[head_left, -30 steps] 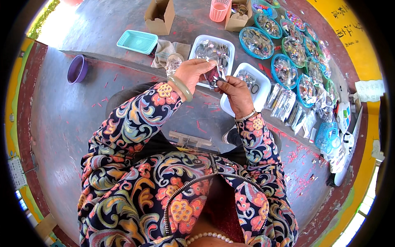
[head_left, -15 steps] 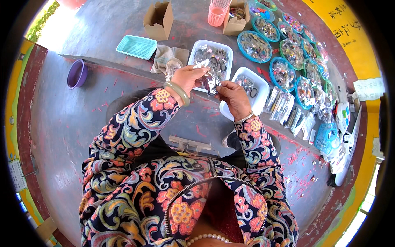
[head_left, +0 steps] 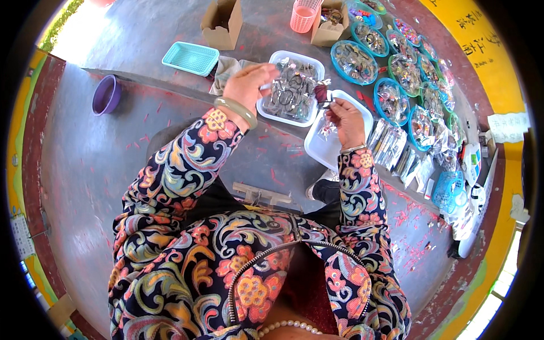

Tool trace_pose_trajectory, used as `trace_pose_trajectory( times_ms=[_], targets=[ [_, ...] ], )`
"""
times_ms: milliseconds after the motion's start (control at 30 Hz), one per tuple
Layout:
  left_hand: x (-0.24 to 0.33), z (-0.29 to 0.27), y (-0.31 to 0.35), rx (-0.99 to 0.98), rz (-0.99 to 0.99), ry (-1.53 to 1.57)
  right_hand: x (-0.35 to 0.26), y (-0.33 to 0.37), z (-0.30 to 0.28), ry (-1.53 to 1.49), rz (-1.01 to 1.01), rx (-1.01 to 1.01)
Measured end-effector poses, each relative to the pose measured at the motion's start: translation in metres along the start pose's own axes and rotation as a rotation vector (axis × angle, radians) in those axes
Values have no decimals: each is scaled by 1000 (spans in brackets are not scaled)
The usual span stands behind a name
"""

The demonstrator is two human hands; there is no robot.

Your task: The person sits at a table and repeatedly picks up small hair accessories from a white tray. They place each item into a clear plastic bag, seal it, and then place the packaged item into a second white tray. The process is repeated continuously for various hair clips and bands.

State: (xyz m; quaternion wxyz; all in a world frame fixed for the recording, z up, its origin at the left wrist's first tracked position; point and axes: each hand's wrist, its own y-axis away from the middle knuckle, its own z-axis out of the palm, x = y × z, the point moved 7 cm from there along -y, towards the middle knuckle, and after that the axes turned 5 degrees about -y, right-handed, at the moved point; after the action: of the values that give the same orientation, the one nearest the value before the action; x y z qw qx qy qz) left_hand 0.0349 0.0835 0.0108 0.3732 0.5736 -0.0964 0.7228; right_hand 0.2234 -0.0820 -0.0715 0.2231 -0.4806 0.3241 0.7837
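My left hand (head_left: 249, 86), with a pale bangle at its wrist, is over the left edge of a white tub (head_left: 272, 116) full of small dark pieces in clear wrapping. Its fingers look slightly apart and somewhat blurred; I see nothing held in them, only a whitish patch near the fingertips. Between thumb and fingers, my right hand (head_left: 348, 122) pinches a small clear packet (head_left: 322, 93) with a dark red piece in it. The packet is above the gap between that tub and a second white tub (head_left: 323, 150), which has a few wrapped pieces in it.
Several round blue and green baskets (head_left: 354, 62) of wrapped pieces stand to the right, beside flat clear packets (head_left: 388, 144). Behind are a turquoise tray (head_left: 190, 58), cardboard boxes (head_left: 222, 25) and a pink basket (head_left: 303, 17). A purple basin (head_left: 106, 95) sits left; a cloth (head_left: 225, 73) lies near my left hand.
My hands have come apart. The left has moved slightly left and up, off the packet; the right has moved right, keeping the packet. The second tub's pieces look fewer.
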Motion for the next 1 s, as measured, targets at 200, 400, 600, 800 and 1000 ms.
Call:
trace_pose_trajectory(
  times_ms=[200,400,600,800,1000],
  targets=[
    [43,2,17,-23,93,131,47,-31,-37,135,69,68],
    [62,3,26,-141,128,214,109,-42,-8,165,307,-1],
    [73,6,32,-165,122,242,130,-91,22,119,339,17],
    [76,4,33,-169,102,254,134,-151,50,123,293,69],
    [77,3,35,-164,105,245,133,-176,45,208,354,162]
  ],
)
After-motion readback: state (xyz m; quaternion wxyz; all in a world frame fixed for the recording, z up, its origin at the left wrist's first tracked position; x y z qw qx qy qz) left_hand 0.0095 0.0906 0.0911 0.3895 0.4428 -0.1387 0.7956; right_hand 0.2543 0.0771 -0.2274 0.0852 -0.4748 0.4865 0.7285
